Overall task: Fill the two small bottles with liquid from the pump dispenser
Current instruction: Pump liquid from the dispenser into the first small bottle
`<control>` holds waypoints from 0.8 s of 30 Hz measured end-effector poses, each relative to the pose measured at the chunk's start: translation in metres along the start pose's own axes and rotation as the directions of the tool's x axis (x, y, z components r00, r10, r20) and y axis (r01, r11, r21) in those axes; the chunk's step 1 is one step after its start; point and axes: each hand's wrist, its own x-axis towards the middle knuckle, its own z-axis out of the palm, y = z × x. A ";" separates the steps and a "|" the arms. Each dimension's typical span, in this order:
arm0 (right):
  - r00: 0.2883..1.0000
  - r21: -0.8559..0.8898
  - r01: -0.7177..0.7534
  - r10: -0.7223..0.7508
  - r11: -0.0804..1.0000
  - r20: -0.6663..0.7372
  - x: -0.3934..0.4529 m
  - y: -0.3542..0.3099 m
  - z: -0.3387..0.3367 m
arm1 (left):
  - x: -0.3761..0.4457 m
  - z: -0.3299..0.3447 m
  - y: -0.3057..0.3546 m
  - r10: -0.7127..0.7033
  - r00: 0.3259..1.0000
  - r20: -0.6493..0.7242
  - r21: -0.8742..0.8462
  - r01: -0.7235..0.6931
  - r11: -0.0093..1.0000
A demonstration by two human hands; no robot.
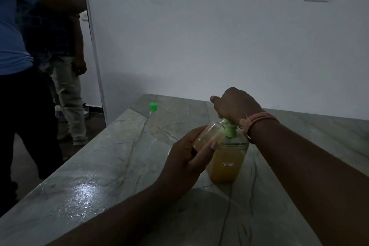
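Standing capped at centre left of the frame, one small bottle (152, 118) is set aside, while the second bottle (209, 136) is gripped tilted by the left hand (185, 158) at the spout of the pump dispenser (227, 158), whose head is pressed by the clenched right hand (233, 104), evidently to catch the liquid.

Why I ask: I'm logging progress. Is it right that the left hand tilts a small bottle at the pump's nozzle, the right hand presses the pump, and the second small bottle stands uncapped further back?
One detail is wrong. The head view shows the second small bottle wearing its green cap. Otherwise correct: the left hand tilts a small bottle at the nozzle, and the right hand presses the pump dispenser.
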 end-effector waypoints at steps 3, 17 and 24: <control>1.000 -0.013 0.009 -0.008 1.000 0.025 0.000 -0.003 -0.002 | 0.000 0.000 0.000 0.013 1.000 0.005 0.019 -0.013 1.000; 0.999 -0.020 0.038 -0.037 0.999 0.029 0.005 0.003 0.001 | 0.001 0.001 -0.001 0.023 1.000 0.008 -0.018 -0.023 1.000; 0.998 -0.018 0.061 -0.061 0.998 0.001 0.008 0.000 -0.004 | 0.001 0.002 0.004 0.038 0.999 -0.003 -0.039 -0.038 0.999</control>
